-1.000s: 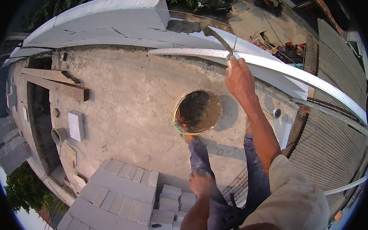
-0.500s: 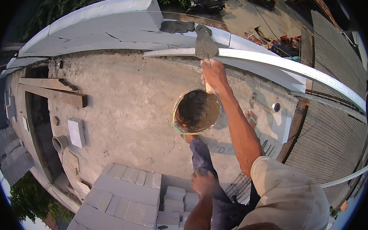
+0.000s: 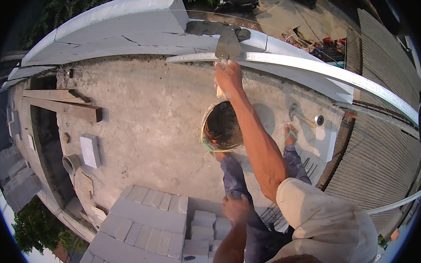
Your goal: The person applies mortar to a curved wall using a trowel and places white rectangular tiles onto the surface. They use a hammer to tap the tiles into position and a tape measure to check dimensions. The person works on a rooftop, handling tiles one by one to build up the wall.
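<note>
Leftward along the low wall of white blocks point(image 3: 121, 22), the right hand point(image 3: 228, 76) and its trowel point(image 3: 228, 48) have shifted since the earlier frame, and a lump of grey mortar point(image 3: 243, 34) now shows just to the right of the blade. Broad and flat, the blade is dull grey and looks coated with the same mortar; the handle is pale, its butt poking out below the fist. Blade foremost, the trowel points away from the person toward the wall top, its long axis running near to far and leaning slightly right at the far end. It is at the wall's near side, its blade passing over a long white bar point(image 3: 311, 66) and reaching the dark mortar bed point(image 3: 208, 27) beside the taller block; whether it presses into that bed, I cannot tell. The right hand's grip is closed firmly around the handle. On the left trouser leg point(image 3: 232, 173) lies the left hand point(image 3: 236, 206), its grip loose, fingers slightly bent and nothing seen in it. A bucket point(image 3: 206, 116) with a dark, smeared inside stands on the concrete floor point(image 3: 139, 111) between the wall and the person, partly hidden by the right forearm.
</note>
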`<state>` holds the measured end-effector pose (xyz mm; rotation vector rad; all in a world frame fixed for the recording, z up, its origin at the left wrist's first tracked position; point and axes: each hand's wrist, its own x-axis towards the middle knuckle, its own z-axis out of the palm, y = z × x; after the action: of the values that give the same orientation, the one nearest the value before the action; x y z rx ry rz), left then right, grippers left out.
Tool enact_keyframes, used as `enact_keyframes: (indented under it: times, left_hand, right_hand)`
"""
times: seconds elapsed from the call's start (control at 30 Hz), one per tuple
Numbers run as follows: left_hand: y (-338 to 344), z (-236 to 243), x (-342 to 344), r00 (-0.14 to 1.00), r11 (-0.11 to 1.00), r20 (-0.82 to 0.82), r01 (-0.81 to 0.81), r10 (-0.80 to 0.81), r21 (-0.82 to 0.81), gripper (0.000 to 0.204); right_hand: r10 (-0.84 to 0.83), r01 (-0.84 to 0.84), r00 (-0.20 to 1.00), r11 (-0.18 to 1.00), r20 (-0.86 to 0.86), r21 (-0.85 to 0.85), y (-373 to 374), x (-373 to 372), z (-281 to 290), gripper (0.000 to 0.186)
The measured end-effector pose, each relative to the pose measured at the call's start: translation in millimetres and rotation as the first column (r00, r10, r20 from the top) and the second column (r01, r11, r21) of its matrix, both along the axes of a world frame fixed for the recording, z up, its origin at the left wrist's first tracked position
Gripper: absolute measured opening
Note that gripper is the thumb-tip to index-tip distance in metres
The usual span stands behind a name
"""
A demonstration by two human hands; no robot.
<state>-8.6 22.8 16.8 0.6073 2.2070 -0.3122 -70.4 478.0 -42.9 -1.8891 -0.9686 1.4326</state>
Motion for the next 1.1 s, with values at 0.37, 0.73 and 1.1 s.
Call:
enact_keyframes:
  times: [0.37, 0.73, 1.1]
  left_hand:
    - [-9.6, -2.5, -0.6, 0.999, 0.996, 0.005, 0.041, -0.042, 0.081, 0.062]
    - [6.0, -7.3, -3.3, 0.998, 0.987, 0.035, -0.044, 0.050, -0.157, 0.067]
    - [-10.7, -16.7, 15.2, 0.997, 0.971, 0.051, -0.042, 0.055, -0.236, 0.071]
  right_hand:
    - [-0.270, 0.318, 0.740, 0.947, -0.616, -0.033, -18.7, -20.8, -17.1, 0.016]
    - [0.744, -0.769, 0.576, 0.634, 0.338, -0.085, -187.4, 150.7, -91.2, 0.032]
    - [0.687, -0.843, -0.383, 0.013, 0.617, -0.537, -202.5, 135.9, -246.4, 0.024]
